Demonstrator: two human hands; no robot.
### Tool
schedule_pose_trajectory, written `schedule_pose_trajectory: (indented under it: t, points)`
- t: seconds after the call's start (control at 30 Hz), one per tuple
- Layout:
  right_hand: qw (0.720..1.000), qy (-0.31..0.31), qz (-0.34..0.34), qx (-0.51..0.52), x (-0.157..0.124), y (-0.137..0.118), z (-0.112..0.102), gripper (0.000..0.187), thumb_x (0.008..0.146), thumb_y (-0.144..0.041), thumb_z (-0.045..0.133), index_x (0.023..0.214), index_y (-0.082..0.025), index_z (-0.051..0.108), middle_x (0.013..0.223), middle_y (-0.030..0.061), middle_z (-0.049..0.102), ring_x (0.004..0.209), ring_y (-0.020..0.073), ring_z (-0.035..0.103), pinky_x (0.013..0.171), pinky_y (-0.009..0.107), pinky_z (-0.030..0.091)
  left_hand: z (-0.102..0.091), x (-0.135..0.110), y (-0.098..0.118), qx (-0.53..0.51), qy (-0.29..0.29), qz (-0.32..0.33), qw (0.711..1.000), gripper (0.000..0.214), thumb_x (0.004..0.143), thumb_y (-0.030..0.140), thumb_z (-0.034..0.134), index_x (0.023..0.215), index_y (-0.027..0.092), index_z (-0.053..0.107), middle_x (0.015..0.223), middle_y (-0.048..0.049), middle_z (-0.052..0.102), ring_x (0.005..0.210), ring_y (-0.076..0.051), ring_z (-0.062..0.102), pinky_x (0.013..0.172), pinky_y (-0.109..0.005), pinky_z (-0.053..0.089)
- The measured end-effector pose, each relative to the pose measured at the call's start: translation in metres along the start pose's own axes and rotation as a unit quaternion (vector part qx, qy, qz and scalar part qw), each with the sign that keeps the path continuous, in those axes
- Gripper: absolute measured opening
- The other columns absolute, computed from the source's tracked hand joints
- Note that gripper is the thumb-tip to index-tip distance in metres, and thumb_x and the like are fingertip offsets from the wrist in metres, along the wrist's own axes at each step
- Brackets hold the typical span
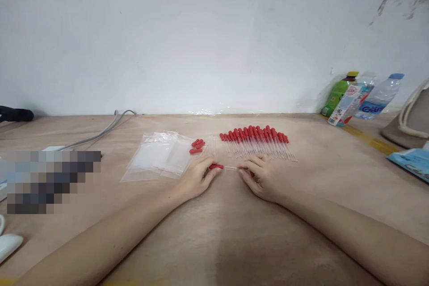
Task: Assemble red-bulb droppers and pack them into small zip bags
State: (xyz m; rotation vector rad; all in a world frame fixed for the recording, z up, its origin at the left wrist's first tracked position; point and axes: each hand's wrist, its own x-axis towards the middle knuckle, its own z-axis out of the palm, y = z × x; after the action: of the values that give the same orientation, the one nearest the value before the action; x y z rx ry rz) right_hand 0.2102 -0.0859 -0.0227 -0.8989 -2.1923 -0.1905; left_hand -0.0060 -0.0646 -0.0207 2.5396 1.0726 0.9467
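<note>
My left hand point(200, 176) is closed on a red rubber dropper bulb point(217, 166), pinched between thumb and fingers, its end pointing right. Between thumb and fingertips of my right hand point(259, 176) is a clear dropper tube point(231, 168), held level. The tube's left end lies close to the bulb, with a small gap between them. Just beyond my right hand lie several droppers with red bulbs point(254, 133), side by side in a row, tips toward me. Loose red bulbs point(195, 151) sit beyond my left hand, next to a few clear tubes point(212, 143).
Clear zip bags point(150, 156) lie flat left of the loose bulbs. Bottles point(378, 98) and a printed carton point(350, 103) stand at the back right, near a bag with a cord point(407, 120). A grey cable point(100, 134) runs along the left. A white wall closes off the back.
</note>
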Motion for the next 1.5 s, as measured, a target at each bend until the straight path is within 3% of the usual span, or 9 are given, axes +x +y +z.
schedule_pose_trajectory:
  t: [0.3, 0.6, 0.93, 1.13, 1.5]
  points:
    - [0.999, 0.002, 0.014, 0.030, 0.001, -0.002, 0.004, 0.016, 0.083, -0.019, 0.043, 0.088, -0.017, 0.058, 0.074, 0.0035, 0.061, 0.065, 0.0120, 0.050, 0.070, 0.029, 0.035, -0.001, 0.000, 0.001, -0.036, -0.023, -0.022, 0.999, 0.017, 0.087, 0.027, 0.041, 0.093, 0.019, 0.055, 0.083, -0.0008, 0.061, 0.075, -0.013, 0.055, 0.068, -0.025, 0.042]
    - [0.996, -0.054, 0.011, 0.070, -0.003, 0.005, 0.007, 0.020, 0.087, -0.023, 0.040, 0.088, -0.019, 0.060, 0.082, 0.0038, 0.062, 0.072, 0.0125, 0.052, 0.074, 0.032, 0.031, 0.001, -0.005, 0.001, -0.077, -0.034, -0.013, 0.996, 0.015, 0.085, 0.027, 0.045, 0.089, 0.019, 0.057, 0.082, -0.0007, 0.063, 0.075, -0.013, 0.058, 0.070, -0.024, 0.046]
    - [0.997, -0.068, 0.020, 0.019, -0.003, 0.004, 0.008, 0.020, 0.084, -0.021, 0.043, 0.084, -0.020, 0.063, 0.076, 0.0009, 0.062, 0.062, 0.0105, 0.046, 0.069, 0.030, 0.026, 0.002, -0.007, 0.001, -0.053, -0.060, -0.018, 0.997, 0.015, 0.085, 0.025, 0.046, 0.090, 0.021, 0.059, 0.084, 0.0013, 0.065, 0.074, -0.011, 0.058, 0.068, -0.022, 0.045]
    - [0.997, -0.073, -0.007, -0.023, -0.001, -0.001, 0.008, 0.023, 0.084, -0.019, 0.039, 0.081, -0.017, 0.062, 0.070, 0.0021, 0.061, 0.058, 0.0107, 0.043, 0.067, 0.030, 0.024, 0.003, -0.006, 0.002, -0.042, -0.057, -0.024, 0.997, 0.016, 0.084, 0.029, 0.048, 0.089, 0.020, 0.060, 0.079, 0.0011, 0.064, 0.069, -0.011, 0.057, 0.064, -0.021, 0.044]
    - [0.994, -0.106, 0.000, -0.016, 0.008, -0.005, 0.019, 0.026, 0.086, -0.020, 0.035, 0.070, -0.016, 0.054, 0.063, 0.0004, 0.059, 0.055, 0.0102, 0.045, 0.065, 0.028, 0.023, 0.003, -0.005, 0.002, -0.018, -0.051, -0.004, 0.999, 0.017, 0.083, 0.028, 0.047, 0.089, 0.018, 0.059, 0.078, -0.0007, 0.064, 0.068, -0.011, 0.057, 0.061, -0.022, 0.045]
